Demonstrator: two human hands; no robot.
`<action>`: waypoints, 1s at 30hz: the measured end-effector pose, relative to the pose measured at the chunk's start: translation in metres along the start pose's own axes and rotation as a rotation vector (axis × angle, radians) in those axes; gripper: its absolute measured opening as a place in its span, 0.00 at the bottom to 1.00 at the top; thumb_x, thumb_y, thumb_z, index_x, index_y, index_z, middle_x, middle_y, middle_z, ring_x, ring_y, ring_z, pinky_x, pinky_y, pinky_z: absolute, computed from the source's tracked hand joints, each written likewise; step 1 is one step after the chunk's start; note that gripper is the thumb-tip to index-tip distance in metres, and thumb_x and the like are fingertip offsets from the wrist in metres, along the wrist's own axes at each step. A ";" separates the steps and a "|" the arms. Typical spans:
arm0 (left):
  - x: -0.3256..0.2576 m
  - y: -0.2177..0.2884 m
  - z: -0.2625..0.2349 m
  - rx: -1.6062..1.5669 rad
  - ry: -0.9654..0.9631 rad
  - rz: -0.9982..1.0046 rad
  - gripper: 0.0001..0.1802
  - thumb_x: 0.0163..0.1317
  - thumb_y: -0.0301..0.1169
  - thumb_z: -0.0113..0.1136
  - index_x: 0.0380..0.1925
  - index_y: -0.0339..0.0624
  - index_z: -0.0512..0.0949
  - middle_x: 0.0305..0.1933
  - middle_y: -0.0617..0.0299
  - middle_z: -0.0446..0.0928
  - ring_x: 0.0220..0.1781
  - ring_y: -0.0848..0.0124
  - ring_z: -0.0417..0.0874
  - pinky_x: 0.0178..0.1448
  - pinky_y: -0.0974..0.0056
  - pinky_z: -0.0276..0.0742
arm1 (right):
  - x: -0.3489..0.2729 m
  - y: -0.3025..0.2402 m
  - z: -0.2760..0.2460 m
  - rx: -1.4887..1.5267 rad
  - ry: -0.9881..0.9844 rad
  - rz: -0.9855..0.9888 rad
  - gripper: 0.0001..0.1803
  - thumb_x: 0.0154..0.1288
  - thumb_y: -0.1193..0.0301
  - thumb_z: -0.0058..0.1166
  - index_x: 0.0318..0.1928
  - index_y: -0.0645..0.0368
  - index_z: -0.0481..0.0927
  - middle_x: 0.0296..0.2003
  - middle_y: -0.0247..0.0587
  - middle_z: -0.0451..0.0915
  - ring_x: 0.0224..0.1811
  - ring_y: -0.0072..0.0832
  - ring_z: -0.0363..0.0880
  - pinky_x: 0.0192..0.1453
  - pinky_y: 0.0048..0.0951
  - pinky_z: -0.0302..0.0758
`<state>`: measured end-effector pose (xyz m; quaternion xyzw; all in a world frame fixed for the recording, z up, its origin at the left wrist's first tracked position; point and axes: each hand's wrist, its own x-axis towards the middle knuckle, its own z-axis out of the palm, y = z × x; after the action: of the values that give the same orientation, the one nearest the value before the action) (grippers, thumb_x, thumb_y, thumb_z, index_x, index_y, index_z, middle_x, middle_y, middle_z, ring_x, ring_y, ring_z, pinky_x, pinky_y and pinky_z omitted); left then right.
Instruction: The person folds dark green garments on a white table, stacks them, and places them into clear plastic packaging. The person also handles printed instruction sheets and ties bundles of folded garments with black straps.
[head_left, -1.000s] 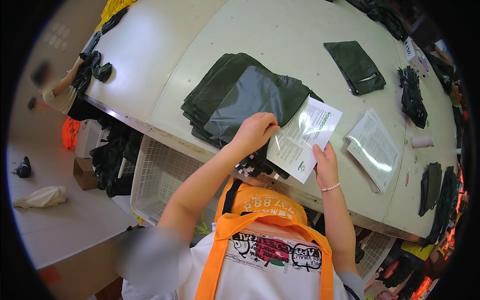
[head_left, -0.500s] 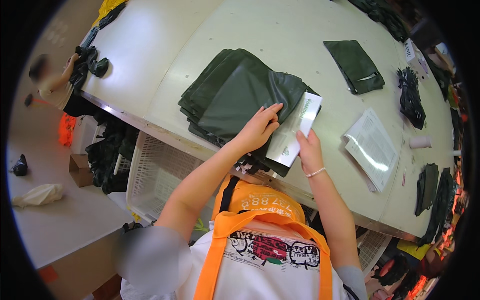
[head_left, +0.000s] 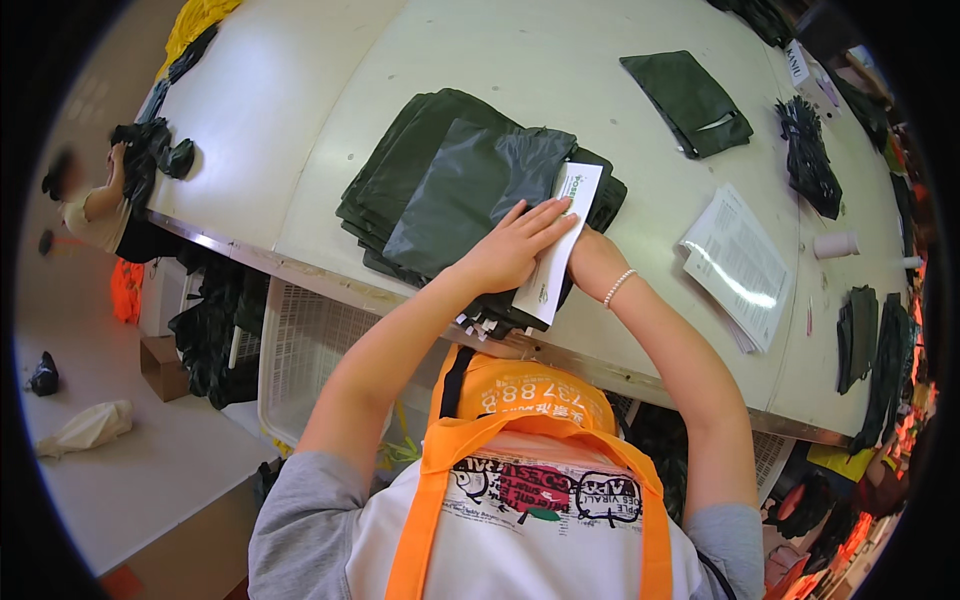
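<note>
In front of me lies a stack of dark green folded fabric pieces [head_left: 440, 190], its top one rather shiny. A long white card strip [head_left: 578, 190] with green print runs along the stack's right side at a slant. My left hand [head_left: 515, 245] rests on the top piece, fingers stretched out, with the fingertips on the card. Against the card's right edge is my right hand [head_left: 597, 262], bracelet at the wrist; its fingers are hidden behind the card and my left hand. Small white tabs [head_left: 490, 326] poke out at the stack's near corner.
To the right on the pale table [head_left: 310, 200] lie a separate green piece [head_left: 690, 105], papers in a clear sleeve [head_left: 735, 265], a dark bundle [head_left: 808, 165] and a thread spool [head_left: 836, 244]. A white crate [head_left: 310, 345] stands below the edge. Another person [head_left: 100, 205] works far left.
My left hand has slid right onto the card. The card now looks narrower and my right hand's fingers have gone out of sight beside it. The whole view has shifted a little.
</note>
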<state>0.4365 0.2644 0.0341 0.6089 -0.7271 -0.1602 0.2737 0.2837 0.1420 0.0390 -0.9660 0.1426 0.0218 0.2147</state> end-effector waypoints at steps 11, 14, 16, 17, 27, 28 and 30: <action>-0.002 -0.009 0.006 0.489 -0.125 -0.170 0.38 0.58 0.58 0.55 0.68 0.65 0.61 0.72 0.61 0.58 0.72 0.54 0.58 0.69 0.33 0.51 | -0.038 0.012 -0.081 0.039 -0.129 -0.214 0.02 0.57 0.73 0.56 0.30 0.56 0.80 0.37 0.36 0.77 0.38 0.39 0.79 0.41 0.38 0.77; 0.011 0.002 0.000 0.506 -0.022 -0.072 0.36 0.55 0.53 0.60 0.64 0.57 0.67 0.69 0.55 0.62 0.71 0.54 0.59 0.71 0.39 0.50 | -0.040 0.007 -0.099 -0.008 -0.119 -0.176 0.03 0.56 0.73 0.58 0.31 0.57 0.79 0.36 0.37 0.76 0.38 0.39 0.79 0.41 0.39 0.76; 0.030 0.015 -0.006 0.458 -0.061 0.065 0.33 0.50 0.43 0.65 0.56 0.39 0.71 0.67 0.45 0.62 0.71 0.54 0.60 0.72 0.49 0.55 | -0.039 0.002 -0.090 -0.037 -0.120 -0.216 0.04 0.54 0.76 0.57 0.31 0.58 0.77 0.36 0.38 0.75 0.37 0.39 0.78 0.40 0.38 0.77; 0.036 0.017 -0.001 0.354 0.010 0.107 0.31 0.51 0.41 0.64 0.54 0.38 0.72 0.69 0.45 0.59 0.70 0.54 0.60 0.71 0.49 0.56 | -0.036 -0.002 -0.085 -0.062 -0.126 -0.235 0.05 0.53 0.76 0.57 0.32 0.58 0.77 0.36 0.38 0.75 0.37 0.39 0.78 0.40 0.38 0.76; 0.025 -0.009 0.039 0.659 0.015 0.192 0.27 0.58 0.43 0.57 0.57 0.48 0.72 0.75 0.57 0.52 0.71 0.60 0.58 0.65 0.44 0.60 | -0.025 0.017 -0.080 -0.286 -0.147 -0.088 0.11 0.56 0.67 0.60 0.38 0.57 0.78 0.39 0.40 0.76 0.41 0.39 0.79 0.42 0.40 0.78; 0.023 -0.007 0.036 0.681 -0.007 0.210 0.28 0.56 0.43 0.58 0.56 0.47 0.72 0.75 0.58 0.53 0.73 0.60 0.55 0.67 0.43 0.58 | -0.025 0.020 -0.079 -0.323 -0.193 -0.069 0.11 0.56 0.67 0.60 0.38 0.56 0.78 0.39 0.39 0.76 0.42 0.38 0.79 0.42 0.39 0.78; 0.024 0.001 0.027 0.655 -0.117 0.204 0.31 0.53 0.44 0.60 0.56 0.45 0.72 0.75 0.58 0.53 0.75 0.60 0.51 0.69 0.40 0.54 | -0.023 0.021 -0.076 -0.394 -0.290 -0.036 0.12 0.57 0.66 0.61 0.40 0.55 0.78 0.39 0.38 0.76 0.43 0.36 0.79 0.41 0.37 0.77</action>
<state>0.4174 0.2389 0.0177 0.5782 -0.8116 0.0749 0.0362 0.2540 0.0981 0.1021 -0.9783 0.0860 0.1839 0.0409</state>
